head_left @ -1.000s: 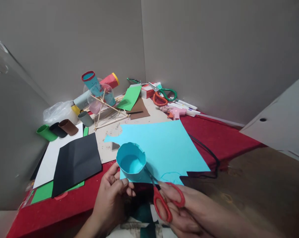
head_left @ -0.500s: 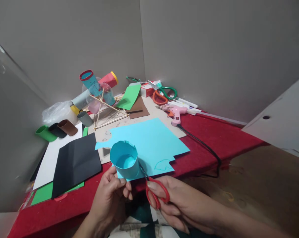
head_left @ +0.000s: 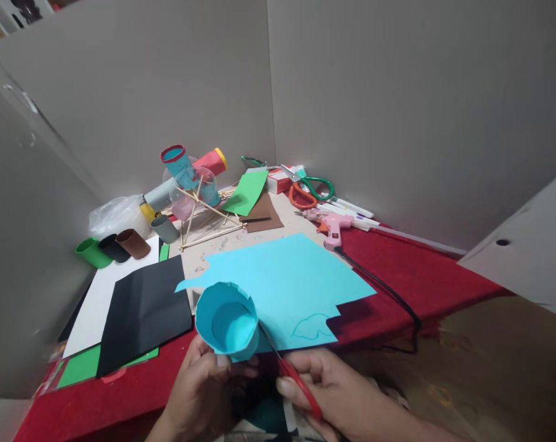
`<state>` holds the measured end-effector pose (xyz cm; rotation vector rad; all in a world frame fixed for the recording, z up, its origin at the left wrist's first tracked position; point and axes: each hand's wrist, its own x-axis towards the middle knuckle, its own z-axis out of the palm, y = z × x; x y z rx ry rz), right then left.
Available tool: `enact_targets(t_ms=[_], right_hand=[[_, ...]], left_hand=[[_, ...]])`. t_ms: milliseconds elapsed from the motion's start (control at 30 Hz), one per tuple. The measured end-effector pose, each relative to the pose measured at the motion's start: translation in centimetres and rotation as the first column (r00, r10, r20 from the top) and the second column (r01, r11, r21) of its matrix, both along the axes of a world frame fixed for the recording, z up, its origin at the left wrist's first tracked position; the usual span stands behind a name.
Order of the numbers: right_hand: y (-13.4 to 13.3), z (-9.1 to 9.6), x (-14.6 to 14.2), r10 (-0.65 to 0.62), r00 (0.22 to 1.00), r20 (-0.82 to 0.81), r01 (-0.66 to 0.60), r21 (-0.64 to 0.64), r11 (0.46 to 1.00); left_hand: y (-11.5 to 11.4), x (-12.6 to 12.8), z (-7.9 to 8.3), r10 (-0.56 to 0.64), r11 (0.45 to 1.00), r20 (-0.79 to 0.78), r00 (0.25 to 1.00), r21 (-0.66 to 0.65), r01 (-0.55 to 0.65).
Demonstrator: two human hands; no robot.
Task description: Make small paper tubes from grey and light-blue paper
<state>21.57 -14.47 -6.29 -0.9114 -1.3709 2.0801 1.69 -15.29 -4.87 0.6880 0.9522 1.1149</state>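
Note:
My left hand [head_left: 204, 383] grips a light-blue paper cup [head_left: 229, 320] from below, near the table's front edge. The cup's open mouth faces up and tilts toward me, and its rim is uneven. In my right hand [head_left: 330, 390] are red-handled scissors [head_left: 300, 387], their blades reaching to the cup's right side. Whether the blades touch the cup I cannot tell. Behind the cup lies a light-blue sheet [head_left: 282, 276] with notched edges and a leaf-like outline drawn at its lower right.
A pink glue gun [head_left: 336, 228] and its black cord lie at the right. Green-handled scissors [head_left: 318, 187] rest farther back. Black paper [head_left: 146, 313] and several paper tubes [head_left: 133, 244] are at the left. A stick frame [head_left: 213, 212] stands behind on the red cloth-covered table [head_left: 425, 264].
The cup has tipped toward me, showing more of its inside. The scissors have turned in my right hand, which has moved slightly down and right. The camera view has shifted.

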Motion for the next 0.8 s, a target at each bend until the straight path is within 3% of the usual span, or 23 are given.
enact_targets(t_ms=[100, 267, 533, 800], right_hand=[[-0.2, 0.8, 0.0, -0.023, 0.998, 0.061, 0.02, 0.038, 0.999], [-0.4, 0.7, -0.2, -0.081, 0.992, 0.093, 0.085, -0.043, 0.995], [-0.5, 0.2, -1.0, -0.154, 0.974, 0.168, 0.172, -0.097, 0.98], [-0.5, 0.1, -1.0, -0.164, 0.969, 0.183, 0.184, -0.094, 0.978]], left_hand=[[-0.3, -0.4, 0.2, -0.008, 1.0, -0.044, 0.999, -0.007, 0.008], [-0.3, 0.5, 1.2, 0.114, 0.992, -0.276, 0.954, 0.086, -0.094], [-0.2, 0.7, 1.9, 0.061, 0.996, -0.162, 0.985, 0.068, -0.05], [-0.4, -1.0, 1.2, -0.052, 0.992, -0.142, 0.989, 0.106, 0.067]])
